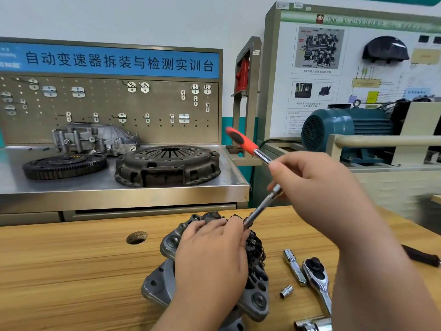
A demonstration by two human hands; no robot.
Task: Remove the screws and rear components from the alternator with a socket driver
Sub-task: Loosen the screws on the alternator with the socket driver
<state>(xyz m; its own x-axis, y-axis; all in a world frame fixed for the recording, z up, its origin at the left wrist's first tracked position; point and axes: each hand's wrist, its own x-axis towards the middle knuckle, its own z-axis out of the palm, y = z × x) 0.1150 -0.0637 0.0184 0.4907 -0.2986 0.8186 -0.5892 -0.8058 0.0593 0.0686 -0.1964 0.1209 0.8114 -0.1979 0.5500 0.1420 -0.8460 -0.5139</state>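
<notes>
My left hand point(210, 259) lies palm-down over the alternator point(164, 280), fingers curved over its top, so the body cannot turn or slide on the bench point(71, 271) while I work a screw. The alternator sits near the front edge of the bench, rear face up, most of it hidden under that hand; only the grey housing lugs on the left and the dark windings on the right show.

My right hand point(317, 194) is closed round the steel shaft of the driver point(261, 207), thumb on the upper side and fingers wrapped beneath, about halfway down rather than on the orange handle. I judge that a grip this low is for steering the tip and spinning it lightly, not for heavy torque. The handle sticks up and away from me, so the tool leans over.

The tip meets the alternator's far upper edge, just beside my left fingertips, well below and left of my right hand. I cannot see the screw itself.

The ratchet point(316, 278), extension point(294, 267) and small socket point(286, 291) lie just right of the alternator, within easy reach for a swap.
</notes>
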